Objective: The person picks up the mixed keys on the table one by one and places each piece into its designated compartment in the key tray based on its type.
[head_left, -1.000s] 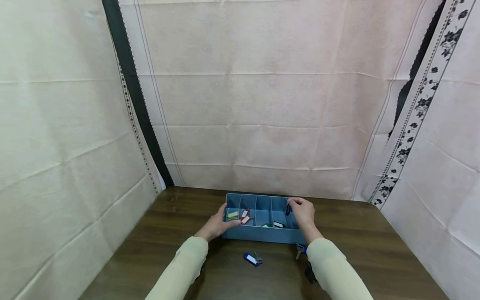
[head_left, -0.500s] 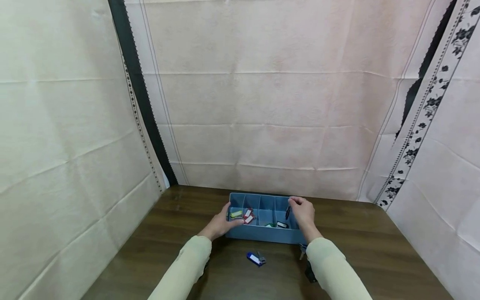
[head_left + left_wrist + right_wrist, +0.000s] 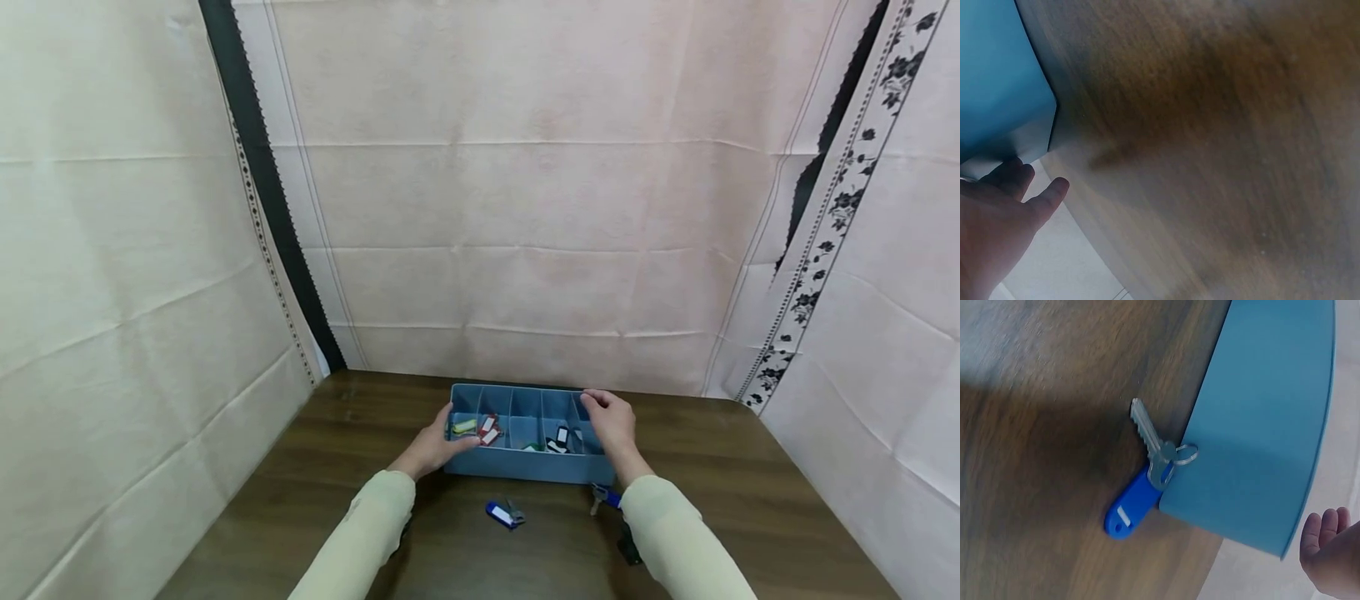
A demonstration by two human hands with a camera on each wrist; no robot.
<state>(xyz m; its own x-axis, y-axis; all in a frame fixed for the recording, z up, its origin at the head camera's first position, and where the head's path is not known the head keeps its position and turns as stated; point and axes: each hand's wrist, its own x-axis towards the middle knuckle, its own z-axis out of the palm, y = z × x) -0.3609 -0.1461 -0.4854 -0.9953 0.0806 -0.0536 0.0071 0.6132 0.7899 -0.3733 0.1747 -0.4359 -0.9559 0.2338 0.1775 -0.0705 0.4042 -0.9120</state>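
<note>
A blue divided box (image 3: 525,467) sits on the table. My left hand (image 3: 433,446) grips its left end, thumb over the front rim and fingers along the outer side. My right hand (image 3: 609,421) hovers at the right end, fingers loosely bent with nothing visible in them. In the right wrist view these fingers (image 3: 1329,528) lie just beyond the box's rim. Inside the box are a yellow key tag (image 3: 465,426), red key tags (image 3: 489,432), a green one (image 3: 532,447) and black-and-white key tags (image 3: 562,435), sorted by compartment.
On the brown table (image 3: 450,558), a blue-tagged key (image 3: 500,514) lies in front of the box. Another key with a blue tag (image 3: 1132,506) lies against the box's front right corner. A black object (image 3: 628,546) is partly hidden by the right sleeve. Pale cloth (image 3: 525,208) hangs behind.
My right hand has let go of a black key tag, which now lies in the box with the other black one. That hand has shifted slightly right; the left keeps its grip.
</note>
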